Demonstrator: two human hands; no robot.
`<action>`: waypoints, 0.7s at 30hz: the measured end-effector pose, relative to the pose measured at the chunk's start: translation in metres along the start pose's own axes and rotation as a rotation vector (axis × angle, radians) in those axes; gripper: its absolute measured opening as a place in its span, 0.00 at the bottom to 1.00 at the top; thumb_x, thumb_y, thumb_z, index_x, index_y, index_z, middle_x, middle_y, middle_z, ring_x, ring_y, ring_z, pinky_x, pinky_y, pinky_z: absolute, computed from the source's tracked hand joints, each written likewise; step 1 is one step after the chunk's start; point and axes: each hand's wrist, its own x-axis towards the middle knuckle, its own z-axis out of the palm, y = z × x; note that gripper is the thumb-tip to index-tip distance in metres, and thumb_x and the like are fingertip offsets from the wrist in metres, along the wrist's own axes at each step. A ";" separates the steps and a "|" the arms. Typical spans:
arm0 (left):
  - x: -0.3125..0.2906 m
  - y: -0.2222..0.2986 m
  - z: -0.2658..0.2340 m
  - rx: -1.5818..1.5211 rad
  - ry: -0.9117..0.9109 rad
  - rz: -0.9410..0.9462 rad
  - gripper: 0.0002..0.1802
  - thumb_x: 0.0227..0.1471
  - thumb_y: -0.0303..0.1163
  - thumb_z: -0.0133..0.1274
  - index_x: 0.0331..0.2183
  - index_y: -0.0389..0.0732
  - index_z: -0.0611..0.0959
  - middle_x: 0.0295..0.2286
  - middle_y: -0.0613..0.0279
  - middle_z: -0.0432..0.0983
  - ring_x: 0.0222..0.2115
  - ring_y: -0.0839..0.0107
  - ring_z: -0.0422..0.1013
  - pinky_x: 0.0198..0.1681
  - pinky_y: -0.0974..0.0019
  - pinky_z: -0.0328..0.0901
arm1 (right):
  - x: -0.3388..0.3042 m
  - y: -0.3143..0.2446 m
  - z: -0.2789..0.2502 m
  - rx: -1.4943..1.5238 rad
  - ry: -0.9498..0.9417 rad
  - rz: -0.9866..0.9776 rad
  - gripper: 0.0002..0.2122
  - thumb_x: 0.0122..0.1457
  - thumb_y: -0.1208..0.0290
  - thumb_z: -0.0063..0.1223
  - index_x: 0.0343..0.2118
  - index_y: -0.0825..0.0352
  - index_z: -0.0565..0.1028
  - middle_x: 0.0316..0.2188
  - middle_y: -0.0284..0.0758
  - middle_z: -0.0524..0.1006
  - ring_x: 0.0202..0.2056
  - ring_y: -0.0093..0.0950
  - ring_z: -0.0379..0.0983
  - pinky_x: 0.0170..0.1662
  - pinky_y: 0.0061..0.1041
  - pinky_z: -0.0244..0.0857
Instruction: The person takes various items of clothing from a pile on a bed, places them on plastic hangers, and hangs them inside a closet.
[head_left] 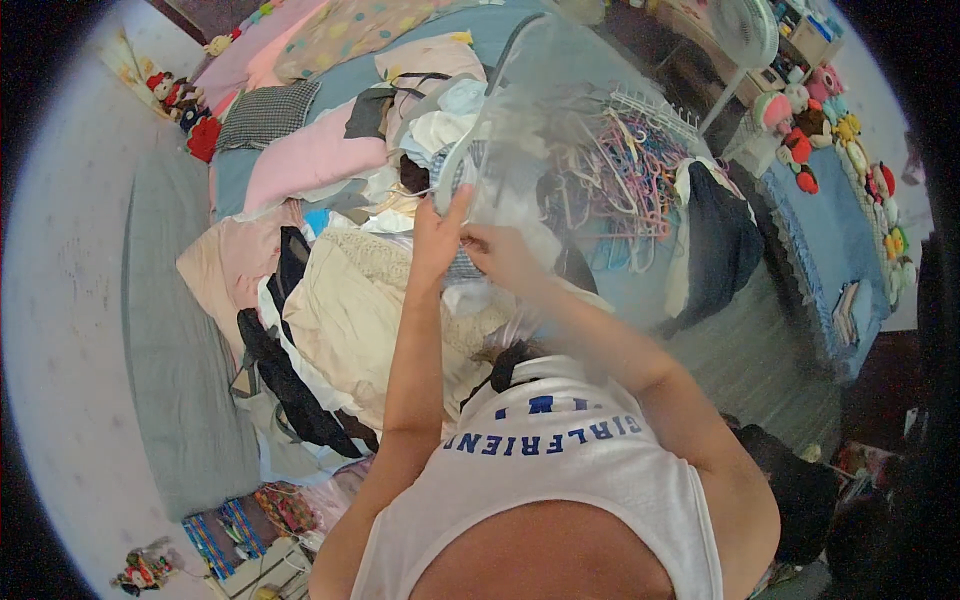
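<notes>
A large see-through plastic bag (540, 110) with a dark-edged rim stands up from the bed, in front of my right arm. My left hand (437, 238) is closed on its edge, thumb pointing up along the rim. Beside it, my right hand (497, 255) has its fingers pinched together at the lower part of the same edge; the exact bit they hold is hidden. Blue-and-white striped cloth (463, 265) shows just under the hands. A heap of clothes lies below and left of them, with a cream knitted garment (350, 290) on top.
Many coloured hangers (625, 175) lie piled on the bed to the right, seen partly through the plastic. A dark garment (718, 235) hangs over the bed's right side. Pink pillow (315, 165) and checked pillow (268, 115) lie at far left. A standing fan (745, 35) is at far right.
</notes>
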 end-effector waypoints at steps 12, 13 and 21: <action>-0.026 0.010 -0.007 0.098 0.163 -0.051 0.27 0.55 0.47 0.38 0.42 0.30 0.71 0.36 0.60 0.71 0.35 0.74 0.66 0.40 0.70 0.61 | 0.035 0.074 -0.073 0.299 0.008 0.472 0.31 0.42 0.49 0.58 0.44 0.67 0.65 0.30 0.32 0.71 0.33 0.21 0.65 0.37 0.26 0.61; -0.032 0.019 -0.004 0.088 0.158 -0.059 0.27 0.56 0.47 0.36 0.41 0.30 0.72 0.36 0.59 0.71 0.35 0.73 0.66 0.40 0.70 0.60 | 0.035 0.054 -0.069 0.461 -0.091 0.509 0.31 0.43 0.47 0.57 0.44 0.67 0.66 0.31 0.31 0.71 0.38 0.21 0.64 0.40 0.29 0.60; -0.054 0.025 -0.011 0.355 0.358 -0.021 0.31 0.57 0.50 0.28 0.24 0.31 0.71 0.22 0.66 0.66 0.25 0.76 0.59 0.31 0.70 0.57 | 0.075 0.054 -0.105 0.758 0.006 0.453 0.06 0.55 0.73 0.44 0.29 0.72 0.70 0.24 0.35 0.72 0.25 0.25 0.70 0.31 0.24 0.67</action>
